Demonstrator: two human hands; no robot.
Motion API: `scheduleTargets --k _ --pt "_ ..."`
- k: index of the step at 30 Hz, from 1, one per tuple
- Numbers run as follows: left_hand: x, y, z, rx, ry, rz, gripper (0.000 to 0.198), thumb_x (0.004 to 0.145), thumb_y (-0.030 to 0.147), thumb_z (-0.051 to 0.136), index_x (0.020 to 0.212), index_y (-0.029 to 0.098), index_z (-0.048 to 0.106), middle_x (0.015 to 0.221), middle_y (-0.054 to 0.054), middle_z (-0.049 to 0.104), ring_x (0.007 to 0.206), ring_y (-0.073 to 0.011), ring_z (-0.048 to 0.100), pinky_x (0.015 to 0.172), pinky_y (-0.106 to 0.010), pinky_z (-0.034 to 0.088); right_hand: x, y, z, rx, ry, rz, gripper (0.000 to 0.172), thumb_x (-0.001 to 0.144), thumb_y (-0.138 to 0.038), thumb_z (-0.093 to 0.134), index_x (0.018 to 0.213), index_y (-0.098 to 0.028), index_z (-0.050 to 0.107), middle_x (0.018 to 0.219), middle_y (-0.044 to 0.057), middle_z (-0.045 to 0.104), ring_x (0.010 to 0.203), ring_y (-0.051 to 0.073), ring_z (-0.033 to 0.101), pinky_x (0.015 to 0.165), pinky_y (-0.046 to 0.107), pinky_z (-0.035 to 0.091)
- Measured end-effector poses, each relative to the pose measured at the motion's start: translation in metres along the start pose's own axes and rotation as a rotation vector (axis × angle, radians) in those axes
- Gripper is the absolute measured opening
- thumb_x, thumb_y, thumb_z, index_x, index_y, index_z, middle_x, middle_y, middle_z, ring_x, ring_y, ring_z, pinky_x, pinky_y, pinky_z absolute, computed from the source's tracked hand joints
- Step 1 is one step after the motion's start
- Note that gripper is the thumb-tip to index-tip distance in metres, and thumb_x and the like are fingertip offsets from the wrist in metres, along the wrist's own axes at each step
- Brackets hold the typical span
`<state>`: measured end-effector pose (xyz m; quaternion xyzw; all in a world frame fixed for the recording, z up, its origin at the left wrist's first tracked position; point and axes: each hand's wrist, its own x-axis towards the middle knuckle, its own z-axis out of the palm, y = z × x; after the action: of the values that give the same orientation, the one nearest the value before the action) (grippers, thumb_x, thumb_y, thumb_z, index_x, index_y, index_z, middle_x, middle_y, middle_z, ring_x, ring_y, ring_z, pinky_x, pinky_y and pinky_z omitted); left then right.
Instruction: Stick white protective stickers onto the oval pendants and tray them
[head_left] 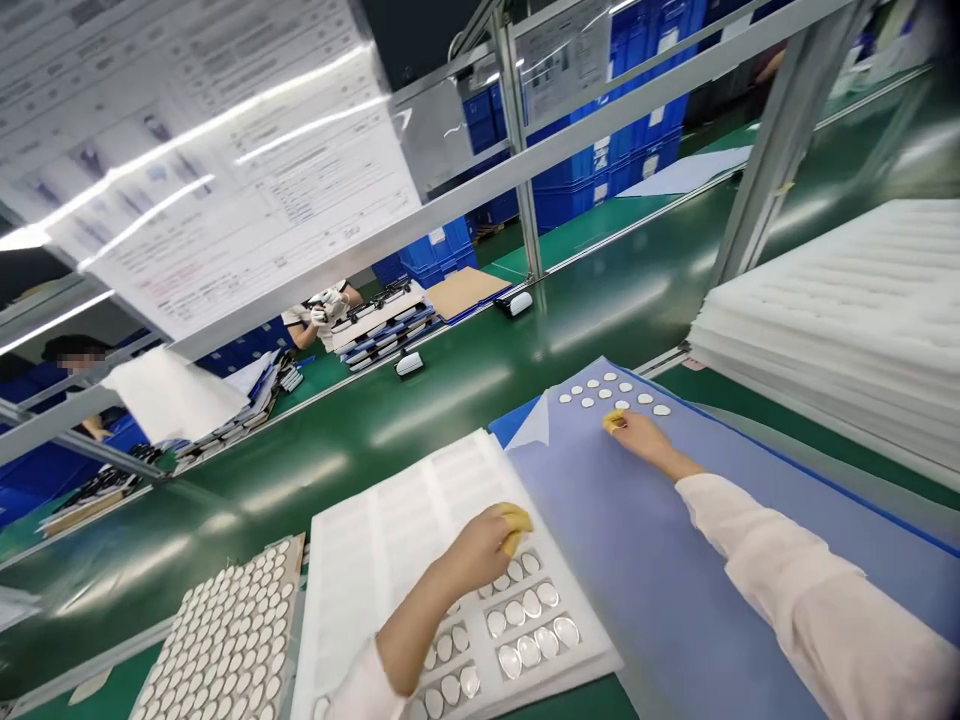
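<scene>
Showing grips pressed together, the right hand (645, 442) beside small white discs (604, 393), the left hand (472, 550) seemingly over glossy ovals (531, 603).

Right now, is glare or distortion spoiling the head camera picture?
In the head view, strip-light glare streaks across the hanging printed sheet, washing out some text, and soft reflections lie along the green conveyor belt. The wide lens leans the metal frame uprights. The left hand and right hand look fairly sharp.

The left hand (469, 552) curls downward, its bare forearm (409, 625) angled up from the lower edge. The right hand (645, 442) stretches farther ahead, its pale-sleeved arm (810, 590) nearly straight. Yellow covers both hands' fingertips (514, 522).
</scene>
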<state>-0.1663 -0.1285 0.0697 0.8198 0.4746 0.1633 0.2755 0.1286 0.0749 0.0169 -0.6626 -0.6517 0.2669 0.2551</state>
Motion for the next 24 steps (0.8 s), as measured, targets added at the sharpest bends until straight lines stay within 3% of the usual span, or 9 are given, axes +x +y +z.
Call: scheduleTargets --k 3,6,11,17,21,24 --pt "0.09 0.004 0.023 0.097 -0.107 0.054 0.036 0.093 0.008 0.044 0.115 0.022 0.068 0.126 -0.005 0.067 0.12 -0.0159 0.059 0.109 -0.03 0.046 0.025 0.028 -0.008 -0.129 0.014 0.107 0.033 0.097 -0.032 0.064 0.127 -0.017 0.062 0.126 0.009 0.065 0.105 0.023 0.067 0.087 0.044 0.058" --pt "0.169 0.003 0.045 0.199 -0.1 0.007 0.037 0.093 0.008 0.041 0.118 0.017 0.066 0.131 -0.011 0.062 0.123 -0.023 0.056 0.109 -0.039 0.045 0.034 0.044 0.0 -0.228 0.035 0.132 0.033 0.097 -0.033 0.063 0.127 -0.017 0.062 0.127 0.009 0.065 0.105 0.023 0.067 0.088 0.045 0.057" --pt "0.26 -0.007 0.06 0.331 -0.056 -0.099 0.044 0.094 0.005 0.033 0.131 0.009 0.058 0.136 -0.02 0.055 0.126 -0.0282 0.052 0.108 -0.044 0.045 0.033 0.052 0.02 -0.348 0.081 0.078 0.034 0.097 -0.033 0.063 0.127 -0.017 0.061 0.127 0.01 0.065 0.105 0.023 0.067 0.088 0.045 0.057" --pt "0.312 -0.021 0.064 0.405 -0.076 -0.167 0.032 0.1 0.014 0.04 0.124 0.01 0.062 0.133 -0.019 0.058 0.124 -0.0273 0.055 0.106 -0.045 0.047 0.036 0.054 0.022 -0.426 0.074 0.032 0.032 0.097 -0.033 0.063 0.125 -0.016 0.062 0.122 0.009 0.066 0.1 0.022 0.068 0.083 0.042 0.059" --pt "0.326 -0.021 0.064 0.39 -0.087 -0.199 0.034 0.096 0.034 0.061 0.125 0.017 0.061 0.133 -0.011 0.059 0.119 -0.0259 0.059 0.101 -0.05 0.051 0.034 0.056 0.024 -0.453 0.081 0.011 0.032 0.097 -0.033 0.063 0.125 -0.016 0.062 0.122 0.009 0.066 0.099 0.021 0.069 0.083 0.041 0.059" --pt "0.328 -0.017 0.061 0.337 -0.073 -0.228 0.032 0.095 0.033 0.061 0.123 0.017 0.061 0.132 -0.011 0.059 0.119 -0.0263 0.059 0.101 -0.051 0.05 0.033 0.057 0.026 -0.463 0.083 0.008 0.033 0.097 -0.033 0.063 0.125 -0.016 0.062 0.122 0.009 0.066 0.1 0.022 0.068 0.083 0.041 0.059"
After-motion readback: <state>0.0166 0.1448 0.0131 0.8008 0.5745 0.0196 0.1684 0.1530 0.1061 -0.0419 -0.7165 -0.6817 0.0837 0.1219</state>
